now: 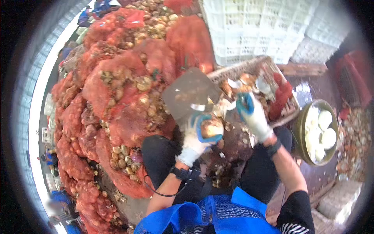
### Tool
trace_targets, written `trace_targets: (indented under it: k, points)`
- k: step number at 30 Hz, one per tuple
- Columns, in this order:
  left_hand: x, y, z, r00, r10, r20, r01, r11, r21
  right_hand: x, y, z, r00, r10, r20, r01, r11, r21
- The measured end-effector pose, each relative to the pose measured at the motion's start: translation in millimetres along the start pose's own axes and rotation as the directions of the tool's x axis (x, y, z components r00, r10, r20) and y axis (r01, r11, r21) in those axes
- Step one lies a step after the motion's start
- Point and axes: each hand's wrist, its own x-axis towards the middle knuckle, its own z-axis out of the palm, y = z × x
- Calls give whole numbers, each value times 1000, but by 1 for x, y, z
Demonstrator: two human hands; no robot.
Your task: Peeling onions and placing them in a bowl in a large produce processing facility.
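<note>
My gloved left hand [196, 140], near the centre of the frame, has its fingers clamped on an onion [212, 128]. My gloved right hand [253, 116], right of centre, is at the box [240, 66] of peel [246, 79]; I cannot tell whether its fingers are together or apart. Peeled onions [329, 138] sit in a bucket [299, 142], right of the frame. Red sacks [128, 126] of onions occupy the left.

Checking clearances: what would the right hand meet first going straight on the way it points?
The right hand would probably meet the onion scraps in the crate first, though its height above them is unclear.
</note>
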Motion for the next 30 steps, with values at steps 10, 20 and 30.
trace_targets:
  k: [10, 20, 30]
  points:
    - [-20, -8, 4, 999, 20, -42, -15, 992, 128, -45, -33, 57, 988, 11, 154, -33, 989, 143]
    - [-5, -5, 4, 997, -61, -37, 65, 990, 121, -26, 26, 57, 994, 33, 101, -35, 999, 11]
    - [-12, -31, 2, 997, -67, -43, 63, 993, -96, -98, -23, 15, 981, -7, 195, 21, 998, -66]
